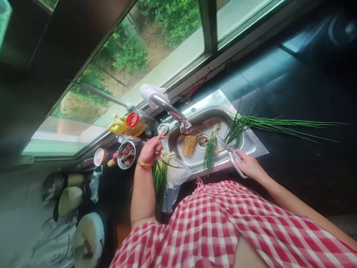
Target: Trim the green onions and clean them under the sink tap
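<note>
My left hand [150, 150] is closed in a pinch on a thin scallion, its pale root end [161, 133] above the fingers and a green leaf trailing below. Scissors with white handles [236, 163] are in my right hand [251, 166]. Their blades [222, 143] point left over the sink [205, 111]; how far apart they are is hard to tell. Below my left hand, a bunch of scallions [159, 178] lies by a clear plastic bag [178, 170]. Another bunch [210, 152] hangs over the sink's front edge. Long scallions [279, 122] extend from the sink's right side across the counter.
A chrome faucet [170, 108] reaches over the sink, where a brown sponge [189, 145] lies beside the drain [202, 142]. Left of it stand a yellow jug [119, 126] and a metal bowl of dark red chunks [126, 155]. A round cutting board [92, 230] is at lower left.
</note>
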Available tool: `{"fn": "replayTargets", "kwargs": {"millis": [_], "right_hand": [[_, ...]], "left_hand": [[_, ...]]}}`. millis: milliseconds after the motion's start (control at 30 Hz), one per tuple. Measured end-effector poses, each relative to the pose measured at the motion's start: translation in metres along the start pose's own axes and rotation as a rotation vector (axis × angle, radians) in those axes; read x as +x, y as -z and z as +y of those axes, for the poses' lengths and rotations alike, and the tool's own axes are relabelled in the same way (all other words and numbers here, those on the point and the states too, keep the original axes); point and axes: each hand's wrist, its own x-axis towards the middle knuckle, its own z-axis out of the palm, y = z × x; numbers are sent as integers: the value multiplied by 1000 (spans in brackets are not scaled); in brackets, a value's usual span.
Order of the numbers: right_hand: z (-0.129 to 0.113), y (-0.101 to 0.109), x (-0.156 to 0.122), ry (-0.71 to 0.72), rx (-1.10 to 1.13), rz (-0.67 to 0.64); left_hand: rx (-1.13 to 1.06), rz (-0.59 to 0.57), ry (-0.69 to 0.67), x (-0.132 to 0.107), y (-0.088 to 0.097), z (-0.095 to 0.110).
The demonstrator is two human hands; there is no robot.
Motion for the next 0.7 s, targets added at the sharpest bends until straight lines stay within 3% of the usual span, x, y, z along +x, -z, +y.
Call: {"fn": "replayTargets", "kwargs": {"millis": [67, 167, 233, 300, 400, 500, 600, 700], "right_hand": [[11, -1, 2, -15, -62, 22], [22, -3, 3, -25, -67, 56], [24, -3, 2, -48, -50, 61], [20, -2, -1, -75, 6, 32], [2, -2, -10, -79, 245, -144], [-28, -5, -21, -43, 468, -402], [-58, -12, -27, 63, 507, -550], [-73, -19, -26, 110, 500, -591]], "left_hand": [[169, 135, -43, -15, 39, 5], [479, 265, -1, -23, 79, -11], [627, 310, 61, -21, 91, -29], [600, 290, 89, -19, 91, -46], [228, 130, 43, -17, 67, -61], [-163, -91, 44, -8, 22, -72], [-368, -284, 147, 7, -30, -86], [-453, -376, 222, 16, -66, -98]]}}
